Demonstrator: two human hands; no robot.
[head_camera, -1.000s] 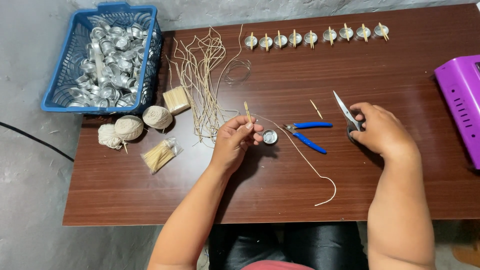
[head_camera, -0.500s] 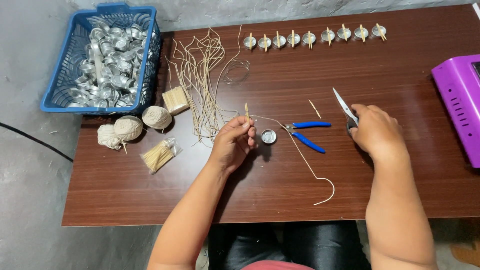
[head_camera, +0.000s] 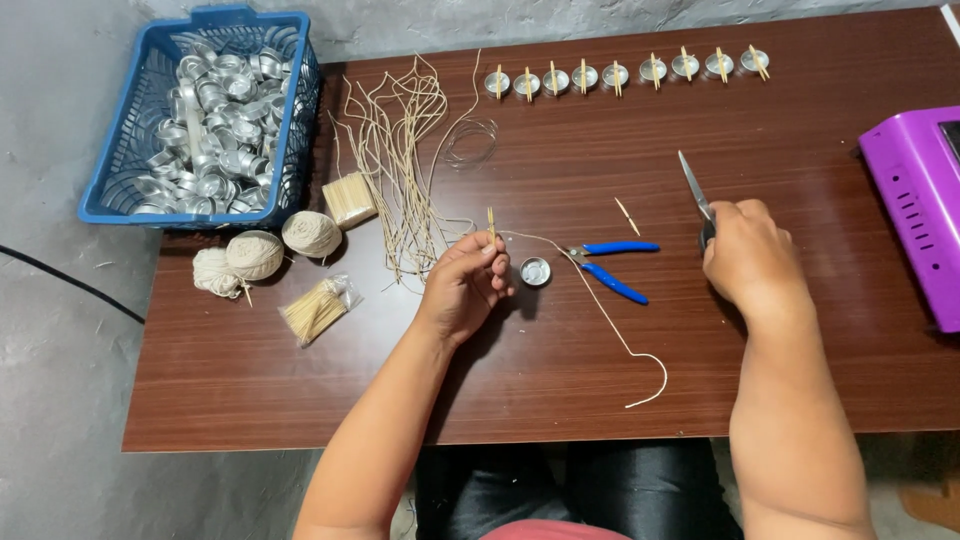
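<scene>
My left hand (head_camera: 462, 290) pinches a small wooden stick (head_camera: 491, 222) with the waxed wick (head_camera: 600, 310) trailing off it toward me. My right hand (head_camera: 748, 255), closed around the scissors (head_camera: 695, 188), has drifted a little rightward, away from the blue pliers (head_camera: 610, 265) and the little metal cup (head_camera: 535, 271). Finished cups (head_camera: 620, 72) line the far edge.

the right hand (head_camera: 748, 262) with the scissors (head_camera: 696, 192) has drifted a little toward 9 o'clock and toward the near edge of the desk (head_camera: 300, 400), closing some of the gap to the blue pliers (head_camera: 612, 268). the left hand (head_camera: 465, 285) shows only a slight shift with its small stick (head_camera: 491, 224); some of this may just be the camera moving.
</scene>
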